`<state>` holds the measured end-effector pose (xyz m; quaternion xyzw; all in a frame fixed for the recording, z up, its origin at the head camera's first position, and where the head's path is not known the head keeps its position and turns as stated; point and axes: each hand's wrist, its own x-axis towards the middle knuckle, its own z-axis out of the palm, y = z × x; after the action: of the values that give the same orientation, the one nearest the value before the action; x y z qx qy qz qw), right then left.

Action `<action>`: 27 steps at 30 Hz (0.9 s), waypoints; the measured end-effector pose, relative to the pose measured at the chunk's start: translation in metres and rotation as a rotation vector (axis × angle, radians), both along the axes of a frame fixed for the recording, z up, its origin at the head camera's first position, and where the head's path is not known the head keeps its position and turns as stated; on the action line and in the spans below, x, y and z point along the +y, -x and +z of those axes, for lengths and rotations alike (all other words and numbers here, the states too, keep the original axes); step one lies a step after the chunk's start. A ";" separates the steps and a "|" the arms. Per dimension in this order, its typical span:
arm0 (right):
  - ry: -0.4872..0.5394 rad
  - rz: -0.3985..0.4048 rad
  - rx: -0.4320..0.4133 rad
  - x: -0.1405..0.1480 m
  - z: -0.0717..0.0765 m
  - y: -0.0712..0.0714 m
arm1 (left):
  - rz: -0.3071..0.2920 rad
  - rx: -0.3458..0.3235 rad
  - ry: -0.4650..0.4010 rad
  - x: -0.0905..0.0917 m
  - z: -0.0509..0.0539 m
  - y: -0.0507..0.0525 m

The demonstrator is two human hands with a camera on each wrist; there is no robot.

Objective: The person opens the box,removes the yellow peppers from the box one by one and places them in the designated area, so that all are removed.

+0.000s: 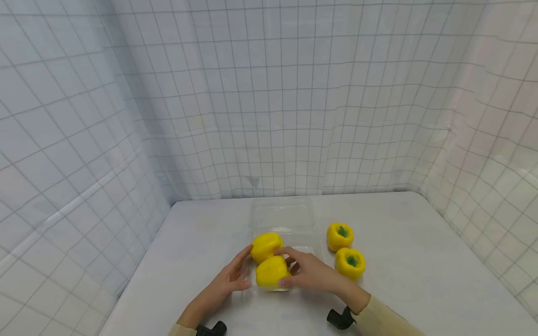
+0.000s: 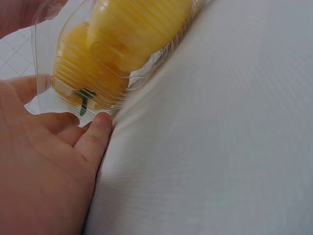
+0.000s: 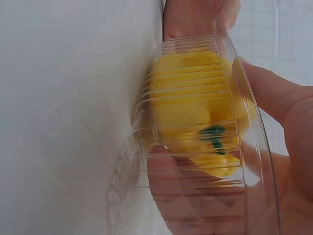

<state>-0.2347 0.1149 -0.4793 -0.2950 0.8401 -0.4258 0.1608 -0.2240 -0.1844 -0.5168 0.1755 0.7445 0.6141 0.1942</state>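
Low at centre, two yellow peppers (image 1: 267,247) sit in a clear container (image 1: 303,240), fingers of the right hand (image 1: 310,272) gripping the lower pepper (image 1: 271,273), relaxed fingers of the left hand (image 1: 229,279) touching the container's side, two loose peppers (image 1: 339,237) farther right

The nearer pepper (image 1: 272,272) and the farther pepper (image 1: 266,246) are bright yellow, as are the two peppers on the right (image 1: 338,241), with dark green stems (image 1: 352,261). The container (image 1: 282,215) is colourless and see-through, patterned with fine parallel ribs. The desk (image 1: 420,252) is plain white. White sheeting (image 1: 273,116) carries a thin grey grid. The sleeves (image 1: 382,320) are pale beige.
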 end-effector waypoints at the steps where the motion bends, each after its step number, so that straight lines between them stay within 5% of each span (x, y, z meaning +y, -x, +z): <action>1: 0.007 -0.007 -0.003 0.000 0.000 0.000 | 0.002 0.001 0.003 0.000 0.000 0.000; 27: 0.030 -0.102 0.073 0.002 0.006 -0.006 | 0.012 -0.005 0.007 0.001 0.001 -0.001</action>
<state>-0.2289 0.1170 -0.4734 -0.2693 0.8529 -0.4350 0.1038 -0.2229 -0.1837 -0.5155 0.1688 0.7472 0.6132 0.1927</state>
